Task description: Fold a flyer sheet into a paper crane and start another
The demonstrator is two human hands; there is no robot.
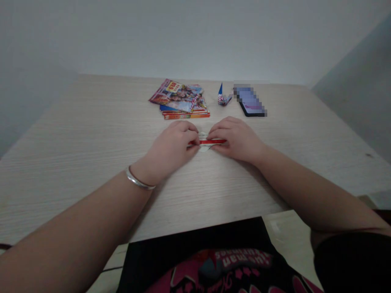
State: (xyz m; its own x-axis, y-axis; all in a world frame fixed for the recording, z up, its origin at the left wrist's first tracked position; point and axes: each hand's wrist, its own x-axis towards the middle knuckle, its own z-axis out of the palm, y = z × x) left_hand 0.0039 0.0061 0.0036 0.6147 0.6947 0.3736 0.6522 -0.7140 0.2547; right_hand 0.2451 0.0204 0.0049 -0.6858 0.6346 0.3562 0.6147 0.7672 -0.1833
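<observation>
My left hand [179, 140] and my right hand [236, 138] meet at the middle of the table, fingers curled and pinching the two ends of a folded piece of paper [210, 142]. A narrow red strip shows along its middle, with pale white parts above and below. It lies flat on or just over the tabletop, and its ends are hidden under my fingers. A silver bangle circles my left wrist.
Beyond my left hand lies a stack of colourful printed paper sheets or booklets [180, 97]. To its right stand a small folded paper figure [224, 97] with a blue point and a dark phone [250, 101]. A wall borders the pale wooden table [195, 191] at the back.
</observation>
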